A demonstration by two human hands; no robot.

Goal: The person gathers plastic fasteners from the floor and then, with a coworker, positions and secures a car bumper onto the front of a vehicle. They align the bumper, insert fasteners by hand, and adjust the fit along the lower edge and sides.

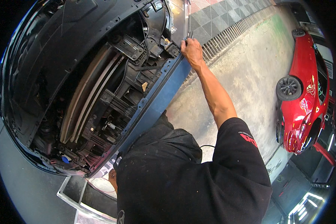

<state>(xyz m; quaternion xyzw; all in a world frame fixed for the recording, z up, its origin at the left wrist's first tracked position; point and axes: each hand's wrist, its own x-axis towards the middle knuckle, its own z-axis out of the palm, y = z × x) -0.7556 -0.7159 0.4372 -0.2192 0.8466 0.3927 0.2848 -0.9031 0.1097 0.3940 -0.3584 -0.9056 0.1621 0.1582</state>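
A long blue front bumper (pixel 155 100) runs diagonally across the front of a car with its upper edge along the exposed engine-bay front. My right hand (pixel 192 52) is at the bumper's far end, its fingers bent and closed over the top corner. A small dark piece shows just above those fingertips; its kind is unclear. At the near end, my left hand (pixel 113 178) is beside the bumper's other corner, mostly hidden by my black shirt. Its fingers are too covered to show whether they grip anything. Black plastic front carrier parts (pixel 136 87) lie beside the bumper.
The car's raised dark hood (pixel 56 48) fills the upper left. A radiator (pixel 87 93) sits behind the front carrier. A metal-framed stand (pixel 69 198) is at lower left. To the right are a concrete floor (pixel 246 82), a drain grate (pixel 227 39), grey floor tiles (pixel 216 22) and a red car (pixel 304 86).
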